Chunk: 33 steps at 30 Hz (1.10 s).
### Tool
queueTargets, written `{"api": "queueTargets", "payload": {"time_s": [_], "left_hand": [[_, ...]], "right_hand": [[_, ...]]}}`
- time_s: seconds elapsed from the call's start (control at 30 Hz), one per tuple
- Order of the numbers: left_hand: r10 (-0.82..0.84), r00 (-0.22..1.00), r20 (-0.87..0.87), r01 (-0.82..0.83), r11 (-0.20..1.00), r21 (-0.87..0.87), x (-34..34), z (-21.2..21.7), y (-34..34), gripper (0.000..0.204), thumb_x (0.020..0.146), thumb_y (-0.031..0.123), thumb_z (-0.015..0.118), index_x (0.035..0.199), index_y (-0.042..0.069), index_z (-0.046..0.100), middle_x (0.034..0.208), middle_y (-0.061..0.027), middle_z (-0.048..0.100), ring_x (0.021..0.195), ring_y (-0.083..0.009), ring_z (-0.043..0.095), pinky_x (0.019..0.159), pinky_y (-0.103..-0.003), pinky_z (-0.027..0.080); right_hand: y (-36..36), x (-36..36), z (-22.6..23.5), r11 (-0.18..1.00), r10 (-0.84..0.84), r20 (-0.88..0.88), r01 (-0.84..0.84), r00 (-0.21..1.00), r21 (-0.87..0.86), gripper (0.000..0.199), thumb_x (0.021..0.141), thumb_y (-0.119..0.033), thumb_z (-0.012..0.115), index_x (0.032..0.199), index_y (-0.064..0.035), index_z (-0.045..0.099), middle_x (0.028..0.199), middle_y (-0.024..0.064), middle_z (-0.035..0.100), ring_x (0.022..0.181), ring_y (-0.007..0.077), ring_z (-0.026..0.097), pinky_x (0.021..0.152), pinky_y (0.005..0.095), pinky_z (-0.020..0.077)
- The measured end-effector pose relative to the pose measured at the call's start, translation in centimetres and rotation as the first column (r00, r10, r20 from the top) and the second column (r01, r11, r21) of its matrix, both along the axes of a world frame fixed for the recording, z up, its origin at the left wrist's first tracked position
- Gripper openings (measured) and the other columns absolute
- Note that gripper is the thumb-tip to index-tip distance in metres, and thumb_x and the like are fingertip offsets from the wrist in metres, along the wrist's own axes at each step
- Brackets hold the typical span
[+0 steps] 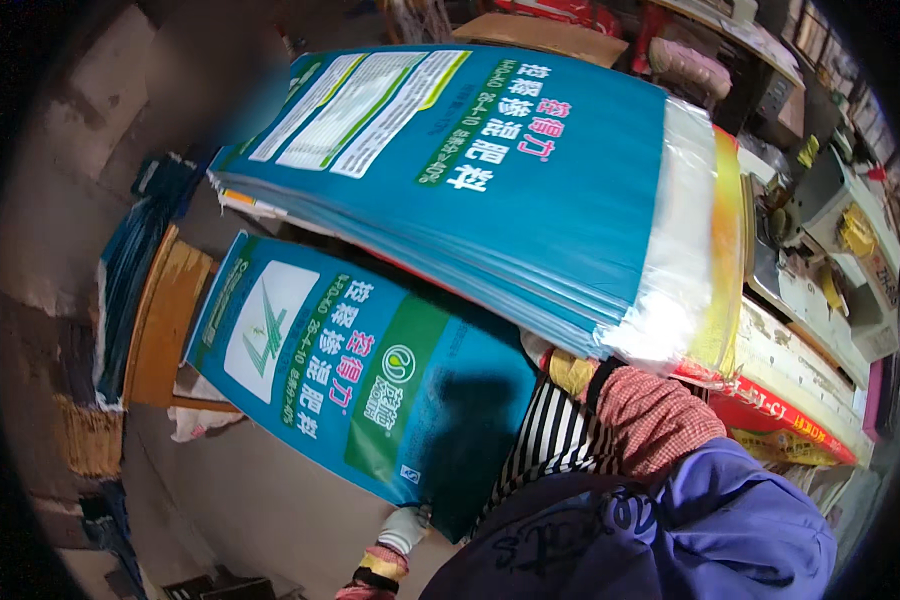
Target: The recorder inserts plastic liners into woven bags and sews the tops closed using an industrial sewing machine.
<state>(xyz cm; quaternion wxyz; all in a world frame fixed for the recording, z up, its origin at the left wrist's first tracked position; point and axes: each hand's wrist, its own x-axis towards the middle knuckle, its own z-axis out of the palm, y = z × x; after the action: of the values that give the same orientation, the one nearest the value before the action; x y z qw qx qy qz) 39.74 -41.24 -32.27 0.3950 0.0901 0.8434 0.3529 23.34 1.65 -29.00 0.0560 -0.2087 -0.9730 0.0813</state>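
Cluttered workshop surroundings fill the view: bare concrete floor (260, 500) below, crowded benches along the right rim. The left hand (402, 530), in a pale glove, pinches the lower edge of a single teal printed sack (370, 380), its grip closed narrow on that edge; the sack slopes up and away from the hand toward a wooden stool (165, 320). The right hand is hidden: its forearm, in a red checked sleeve (655, 415), runs up under a thick stack of teal sacks (500, 170), so I cannot tell how that grip stands. The stack rests on the arm, tilted, its clear plastic end (675, 250) toward the right, above the single sack. A yellow and red sack pile (770, 400) lies just beside it on the right desk (800, 350), whose far edge bears a sewing machine (850, 225).
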Motion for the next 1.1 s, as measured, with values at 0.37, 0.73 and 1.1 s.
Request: {"api": "queueTargets", "payload": {"time_s": [0.37, 0.73, 1.1], "left_hand": [[-0.206, 0.833, -0.514, 0.312, 0.942, 0.127, -16.1, 29.6, 35.3, 0.025, 0.082, 0.026, 0.059, 0.075, 0.002, 0.06, 0.067, -0.0109, 0.06, 0.064, -0.0203, 0.059, 0.059, -0.031, 0.046], [-0.43, 0.22, -0.876, 0.78, 0.617, -0.107, -15.7, 26.5, 54.6, 0.023, 0.08, 0.023, 0.06, 0.095, 0.006, 0.062, 0.089, -0.0138, 0.061, 0.084, -0.0317, 0.058, 0.071, -0.04, 0.047], [-0.229, 0.23, -0.946, 0.687, 0.727, -0.009, -17.7, 32.0, 52.8, 0.02, 0.083, 0.021, 0.045, 0.086, 0.007, 0.059, 0.086, -0.0133, 0.061, 0.083, -0.0317, 0.058, 0.071, -0.036, 0.047]], "right_hand": [[4.0, 10.7, 2.6, 0.912, -0.292, -0.096, 0.247, 0.952, -0.328, 0.033, 0.083, -0.028, 0.049, 0.1, -0.0025, 0.063, 0.093, 0.0188, 0.063, 0.081, 0.0303, 0.062, 0.075, 0.0496, 0.0481], [18.5, 19.9, 24.2, 0.386, 0.044, -0.532, -0.505, 0.846, -0.772, 0.013, 0.081, -0.012, 0.056, 0.09, -0.0068, 0.063, 0.079, 0.0063, 0.063, 0.067, 0.0114, 0.06, 0.06, 0.0266, 0.0488], [25.9, 15.2, 28.1, 0.147, -0.778, -0.267, -0.248, 0.569, -0.958, 0.022, 0.084, -0.022, 0.055, 0.092, -0.0038, 0.065, 0.079, 0.0077, 0.065, 0.061, 0.0142, 0.061, 0.054, 0.0235, 0.0483]]}}
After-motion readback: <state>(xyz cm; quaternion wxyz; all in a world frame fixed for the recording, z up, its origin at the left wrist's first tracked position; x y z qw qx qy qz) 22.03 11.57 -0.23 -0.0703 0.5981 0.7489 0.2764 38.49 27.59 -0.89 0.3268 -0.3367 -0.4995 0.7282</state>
